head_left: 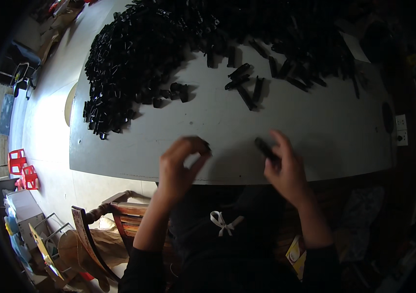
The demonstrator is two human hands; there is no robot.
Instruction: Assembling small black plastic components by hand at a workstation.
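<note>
Above the table's near edge, my left hand (175, 165) is closed in a pinch. A small black piece (207, 145) shows at its fingertips, too small and dark to name its kind. My right hand (287, 172) grips a slim, dark, elongated black piece (265, 148) between thumb and fingers, its index finger raised. The two hands are apart. Beyond them, several loose long black pieces (247, 97) lie on the table, some crossing each other. Small black cap-like pieces (182, 92) sit at the fringe of a large heap farther left.
A grey-white table (135, 146) spreads before me. The big heap of small black pieces (120, 63) covers its left far side; more long pieces (305, 53) pile at the far right. A wooden chair (120, 215) stands below left, red stools (30, 176) farther off.
</note>
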